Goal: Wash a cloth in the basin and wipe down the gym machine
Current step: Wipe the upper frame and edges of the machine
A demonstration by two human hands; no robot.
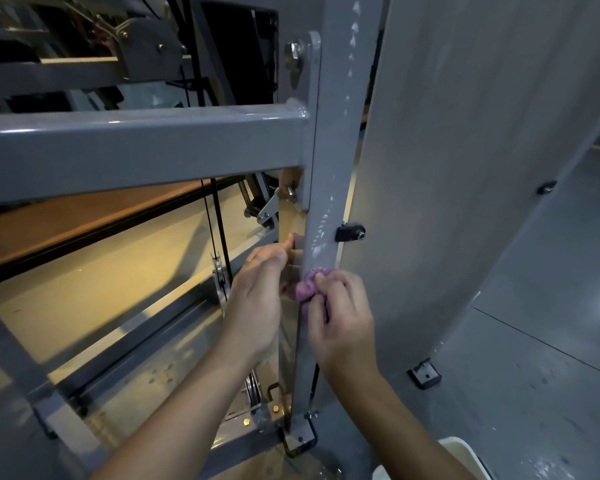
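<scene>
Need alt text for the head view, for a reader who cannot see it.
The right hand presses a bunched purple cloth against a grey upright post of the gym machine, streaked with wet marks above. The left hand rests on the post's left edge. A white basin sits at lower right.

Purple cloth (309, 287) in right hand (343, 323) — against grey upright post (329, 168) — left hand (257, 299) beside.
</scene>
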